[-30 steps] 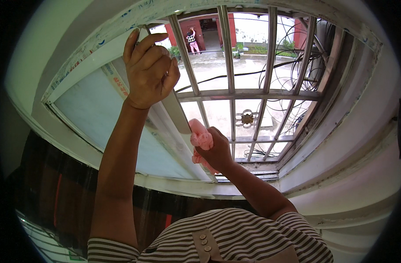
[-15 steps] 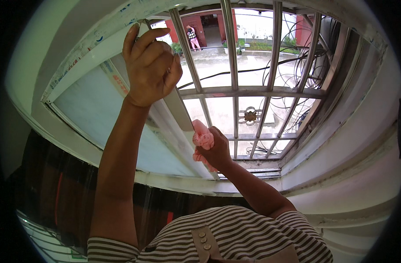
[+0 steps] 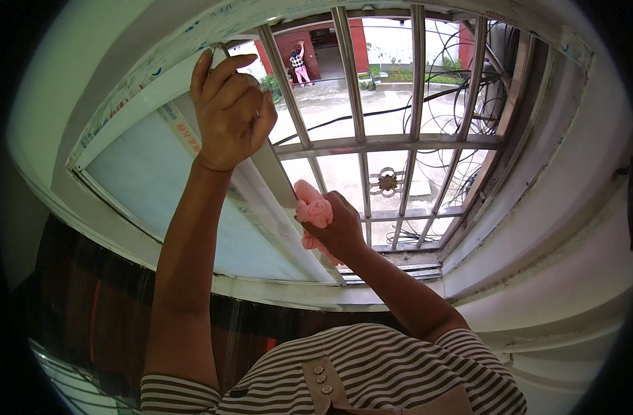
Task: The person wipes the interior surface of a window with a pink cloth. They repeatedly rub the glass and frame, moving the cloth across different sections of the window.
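Note:
My left hand (image 3: 228, 114) is raised at the upper end of a sliding window sash (image 3: 261, 183), its fingers bent around the white frame edge. The fingertips reach near the top of the window frame (image 3: 150, 69); what lies under the palm is hidden. Lower down and to the right, my right hand (image 3: 342, 225) is closed around a crumpled pink cloth (image 3: 315, 211). That cloth lies against the upright edge of the sash, partly covered by the fingers. Frosted glass (image 3: 150, 166) fills the pane to the left of both hands.
Metal security bars (image 3: 361, 144) cross the opening beyond the hands, with a flower-shaped ornament (image 3: 387, 182) among them. Loose black cables (image 3: 454, 104) hang at the right. Outside, a person (image 3: 299, 63) stands by a doorway. A dark glossy surface (image 3: 123, 304) lies below the sill.
The view has shifted slightly, so the bars appear farther left. My right hand and the pink cloth sit a little higher and farther left in the picture. The left hand keeps its hold.

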A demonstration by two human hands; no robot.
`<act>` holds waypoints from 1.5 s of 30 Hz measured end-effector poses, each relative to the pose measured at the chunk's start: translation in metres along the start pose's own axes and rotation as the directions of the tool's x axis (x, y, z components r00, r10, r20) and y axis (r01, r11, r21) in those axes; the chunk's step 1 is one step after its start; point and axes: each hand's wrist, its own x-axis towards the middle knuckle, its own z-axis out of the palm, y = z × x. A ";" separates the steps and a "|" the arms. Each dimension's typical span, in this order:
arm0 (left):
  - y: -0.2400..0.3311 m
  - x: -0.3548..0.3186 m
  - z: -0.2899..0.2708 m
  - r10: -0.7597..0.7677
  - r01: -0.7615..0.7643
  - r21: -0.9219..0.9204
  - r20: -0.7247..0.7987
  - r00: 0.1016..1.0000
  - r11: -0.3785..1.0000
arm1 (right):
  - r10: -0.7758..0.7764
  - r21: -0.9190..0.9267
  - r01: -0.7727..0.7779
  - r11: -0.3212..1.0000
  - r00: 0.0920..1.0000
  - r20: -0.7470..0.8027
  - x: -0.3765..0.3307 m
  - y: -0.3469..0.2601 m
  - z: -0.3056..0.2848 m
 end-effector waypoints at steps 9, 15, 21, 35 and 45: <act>-0.002 0.000 0.001 -0.001 0.001 -0.017 -0.002 1.000 1.000 | -0.139 -0.065 0.133 0.989 0.986 -0.093 0.009 0.010 0.012; -0.005 -0.001 0.002 0.031 -0.031 -0.018 -0.023 0.999 0.999 | -0.174 -0.072 0.166 0.983 0.978 -0.116 0.010 0.017 0.020; -0.007 -0.004 0.004 0.052 -0.052 -0.001 -0.039 0.998 0.999 | -0.075 -0.038 0.073 0.997 0.997 -0.037 0.010 0.014 0.016; -0.009 -0.002 0.004 0.086 -0.087 0.039 0.031 0.996 0.995 | 0.222 0.150 -0.221 0.964 0.975 0.009 -0.027 0.040 -0.022; -0.005 -0.001 0.005 0.059 -0.059 0.006 0.001 0.998 0.998 | -0.066 0.010 0.065 0.998 0.997 0.051 0.006 -0.005 0.003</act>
